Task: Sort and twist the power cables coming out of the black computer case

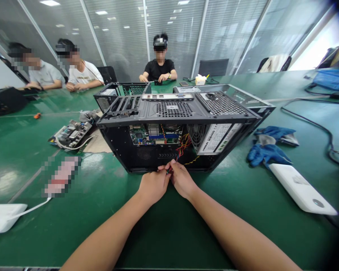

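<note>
A black computer case (147, 113) lies in front of me with its open side facing me. Inside show a green motherboard (141, 136) and, at the right, a power supply (219, 138) with a fan. Red, yellow and black cables (182, 146) run from the power supply down to the case's lower front edge. There my left hand (154, 184) and my right hand (183, 180) meet, fingers pinched together on the cable ends. Just what the fingertips hold is partly hidden.
Left lie a loose motherboard (72, 133) on cardboard (97, 143) and a blurred phone-like object (62, 175) wired to a white power bank (5, 217). Right are blue gloves (271, 148), another white power bank (302, 188) and a black cable (322, 122). Several people sit across the green table.
</note>
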Motion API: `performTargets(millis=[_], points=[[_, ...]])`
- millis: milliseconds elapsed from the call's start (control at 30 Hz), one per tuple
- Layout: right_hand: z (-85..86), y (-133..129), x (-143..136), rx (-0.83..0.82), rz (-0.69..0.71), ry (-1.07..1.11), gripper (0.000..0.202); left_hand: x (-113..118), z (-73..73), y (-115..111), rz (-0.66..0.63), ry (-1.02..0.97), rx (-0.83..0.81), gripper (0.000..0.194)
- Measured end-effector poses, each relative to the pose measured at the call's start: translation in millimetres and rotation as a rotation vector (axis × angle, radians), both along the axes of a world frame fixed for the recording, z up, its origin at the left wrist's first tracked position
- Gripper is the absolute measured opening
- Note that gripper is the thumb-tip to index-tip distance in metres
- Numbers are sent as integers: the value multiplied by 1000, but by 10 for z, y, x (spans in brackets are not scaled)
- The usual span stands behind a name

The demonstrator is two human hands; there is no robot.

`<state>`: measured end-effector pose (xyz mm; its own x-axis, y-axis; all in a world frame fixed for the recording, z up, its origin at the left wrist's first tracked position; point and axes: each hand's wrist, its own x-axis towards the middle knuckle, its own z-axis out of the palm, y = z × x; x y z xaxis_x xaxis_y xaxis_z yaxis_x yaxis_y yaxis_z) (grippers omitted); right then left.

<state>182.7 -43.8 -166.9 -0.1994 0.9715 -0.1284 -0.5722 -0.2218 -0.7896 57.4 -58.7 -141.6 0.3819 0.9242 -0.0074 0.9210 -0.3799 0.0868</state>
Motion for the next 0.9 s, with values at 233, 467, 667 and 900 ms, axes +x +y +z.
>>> performTargets(millis=[233,467,667,900], points=[[-15,5,-10,10,0,10,40,2,4,0,-3,15,18,37],[-20,8,6,-8,5,15,39,-32,-10,30,-7,-159,-113,36],[-19,2,21,4,20,40,36,-48,-28,63,-9,-281,-175,36],[-22,0,5,-2,17,27,35,-37,-25,45,-6,-163,-116,36]])
